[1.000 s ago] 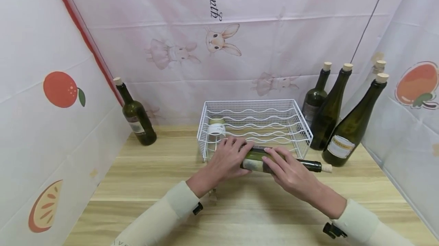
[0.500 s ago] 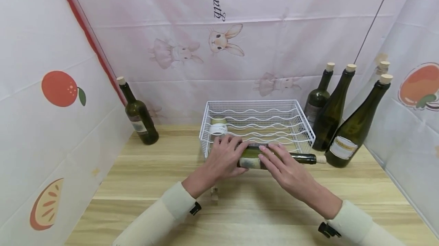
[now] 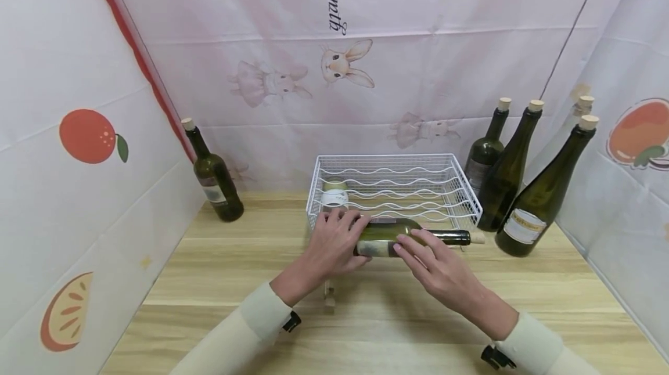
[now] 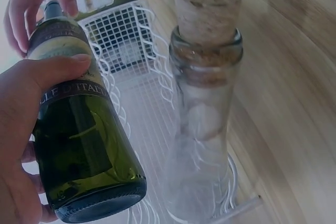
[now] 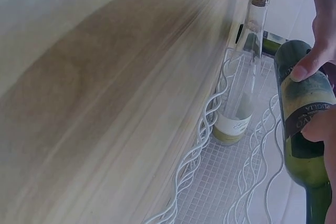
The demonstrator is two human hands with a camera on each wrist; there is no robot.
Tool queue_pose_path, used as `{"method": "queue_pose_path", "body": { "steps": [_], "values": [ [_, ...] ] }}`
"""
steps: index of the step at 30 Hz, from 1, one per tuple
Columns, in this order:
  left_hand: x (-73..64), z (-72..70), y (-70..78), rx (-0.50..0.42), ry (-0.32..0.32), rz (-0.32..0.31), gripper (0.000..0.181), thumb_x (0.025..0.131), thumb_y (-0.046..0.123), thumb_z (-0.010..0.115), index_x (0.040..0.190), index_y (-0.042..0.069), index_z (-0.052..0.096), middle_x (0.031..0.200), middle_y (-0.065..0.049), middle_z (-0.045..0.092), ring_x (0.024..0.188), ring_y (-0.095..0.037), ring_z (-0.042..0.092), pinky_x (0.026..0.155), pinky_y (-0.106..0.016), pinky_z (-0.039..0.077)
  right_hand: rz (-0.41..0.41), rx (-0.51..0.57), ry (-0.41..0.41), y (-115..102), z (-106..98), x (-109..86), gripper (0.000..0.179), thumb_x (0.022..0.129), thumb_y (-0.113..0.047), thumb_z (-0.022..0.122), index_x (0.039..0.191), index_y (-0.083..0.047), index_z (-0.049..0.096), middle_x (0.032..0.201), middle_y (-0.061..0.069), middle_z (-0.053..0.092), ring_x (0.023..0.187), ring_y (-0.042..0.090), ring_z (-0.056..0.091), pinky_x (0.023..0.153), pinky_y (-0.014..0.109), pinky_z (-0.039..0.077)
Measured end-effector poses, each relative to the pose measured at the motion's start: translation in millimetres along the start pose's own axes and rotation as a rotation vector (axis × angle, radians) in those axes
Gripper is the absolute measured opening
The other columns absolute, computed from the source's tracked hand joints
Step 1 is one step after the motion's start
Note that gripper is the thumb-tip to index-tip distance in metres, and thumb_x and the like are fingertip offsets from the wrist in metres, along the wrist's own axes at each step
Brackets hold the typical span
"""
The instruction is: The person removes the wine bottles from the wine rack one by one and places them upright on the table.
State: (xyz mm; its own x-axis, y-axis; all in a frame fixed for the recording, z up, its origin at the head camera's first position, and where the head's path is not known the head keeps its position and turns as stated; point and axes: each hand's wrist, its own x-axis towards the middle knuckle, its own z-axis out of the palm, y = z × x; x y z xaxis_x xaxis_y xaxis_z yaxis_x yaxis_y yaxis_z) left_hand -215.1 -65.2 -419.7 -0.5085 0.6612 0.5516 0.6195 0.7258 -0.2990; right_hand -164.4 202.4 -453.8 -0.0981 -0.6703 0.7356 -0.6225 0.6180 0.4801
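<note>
A dark green wine bottle [image 3: 387, 234] is held on its side above the front part of a white wire wine rack [image 3: 467, 192], its corked neck pointing right. My left hand [image 3: 334, 242] grips the base end, with its thumb across the label in the left wrist view. My right hand [image 3: 444, 267] holds the body near the shoulder, its thumb on the label in the right wrist view. Inside the rack's left end lies a clear glass bottle [image 5: 244, 85], its cork [image 4: 207, 11] toward me. The hands and green bottle partly hide it in the head view.
Close to the rack's right side stand dark green corked bottles [image 3: 543, 189], with a clear one [image 3: 556, 131] behind. Another green bottle [image 3: 216, 186] stands at the far left by the wall. Printed cloth [image 3: 272, 148] encloses the wooden table [image 3: 251, 253].
The green bottle has shifted left relative to the rack, along with both hands. Its cork now sits farther from the standing bottles on the right. The head view has shifted slightly.
</note>
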Motion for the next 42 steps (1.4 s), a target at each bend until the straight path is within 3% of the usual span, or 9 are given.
{"method": "queue_pose_path", "body": {
  "steps": [5,15,22,26,29,31,36,42],
  "values": [
    [-4.8,-0.3,-7.1,-0.006,0.023,-0.032,0.083,0.073,0.068,0.081,0.138,0.021,0.062,0.125,-0.004,0.069,0.105,-0.029,0.067,0.078,-0.050,0.057,-0.022,-0.007,0.056,-2.1,0.2,2.6,0.032,0.109,-0.005,0.043,0.120,0.001,0.073,0.121,0.018,0.072,0.106,0.038,0.069,0.085,0.042,0.061],
    [-13.9,-5.9,-20.2,-0.014,0.053,-0.102,0.084,0.073,0.068,0.081,0.137,0.019,0.060,0.121,-0.006,0.070,0.100,-0.031,0.066,0.074,-0.046,0.056,0.010,0.095,0.073,-5.2,10.2,3.8,0.029,0.104,-0.012,0.051,0.114,0.004,0.073,0.112,0.019,0.074,0.100,0.037,0.072,0.087,0.045,0.061],
    [-20.2,-10.2,-32.7,-0.067,0.095,-0.170,0.086,0.070,0.063,0.087,0.137,0.016,0.060,0.123,-0.008,0.068,0.102,-0.031,0.064,0.074,-0.048,0.056,0.141,0.259,-0.015,-11.0,23.3,3.2,0.031,0.104,-0.018,0.055,0.119,0.004,0.071,0.111,0.016,0.073,0.103,0.033,0.069,0.088,0.043,0.060],
    [-22.9,-13.9,-39.0,-0.118,0.113,-0.217,0.086,0.070,0.059,0.090,0.137,0.015,0.060,0.124,-0.010,0.068,0.104,-0.032,0.065,0.078,-0.049,0.057,0.217,0.323,-0.099,-14.0,29.5,2.8,0.035,0.092,-0.014,0.071,0.122,0.004,0.069,0.114,0.017,0.071,0.106,0.031,0.068,0.090,0.043,0.060],
    [-24.4,-16.5,-43.6,-0.148,0.132,-0.251,0.085,0.069,0.057,0.091,0.137,0.014,0.060,0.124,-0.011,0.069,0.105,-0.033,0.066,0.079,-0.050,0.058,0.294,0.363,-0.149,-16.0,32.9,4.4,0.051,0.078,-0.010,0.084,0.124,0.005,0.067,0.116,0.018,0.070,0.107,0.032,0.068,0.092,0.044,0.060],
    [-25.2,-17.8,-47.0,-0.168,0.149,-0.272,0.086,0.069,0.057,0.091,0.136,0.014,0.061,0.124,-0.012,0.069,0.104,-0.033,0.066,0.078,-0.050,0.058,0.360,0.388,-0.171,-17.5,35.1,7.1,0.056,0.074,-0.010,0.087,0.124,0.004,0.066,0.117,0.019,0.070,0.108,0.033,0.068,0.092,0.045,0.060],
    [-27.9,-20.4,-53.7,-0.223,0.172,-0.327,0.087,0.067,0.055,0.094,0.134,0.010,0.062,0.122,-0.012,0.071,0.103,-0.035,0.067,0.080,-0.050,0.059,0.575,0.491,-0.252,-21.9,38.5,19.7,0.051,0.080,-0.013,0.086,0.125,0.003,0.066,0.117,0.017,0.072,0.106,0.032,0.070,0.088,0.045,0.061],
    [-34.6,-20.6,-60.8,-0.285,0.202,-0.370,0.086,0.067,0.052,0.094,0.134,0.008,0.061,0.120,-0.013,0.071,0.107,-0.033,0.068,0.088,-0.050,0.059,0.877,0.782,-0.358,-23.0,42.7,34.7,0.049,0.088,-0.010,0.080,0.130,0.008,0.062,0.121,0.023,0.072,0.108,0.036,0.072,0.092,0.045,0.062]
  ]
}}
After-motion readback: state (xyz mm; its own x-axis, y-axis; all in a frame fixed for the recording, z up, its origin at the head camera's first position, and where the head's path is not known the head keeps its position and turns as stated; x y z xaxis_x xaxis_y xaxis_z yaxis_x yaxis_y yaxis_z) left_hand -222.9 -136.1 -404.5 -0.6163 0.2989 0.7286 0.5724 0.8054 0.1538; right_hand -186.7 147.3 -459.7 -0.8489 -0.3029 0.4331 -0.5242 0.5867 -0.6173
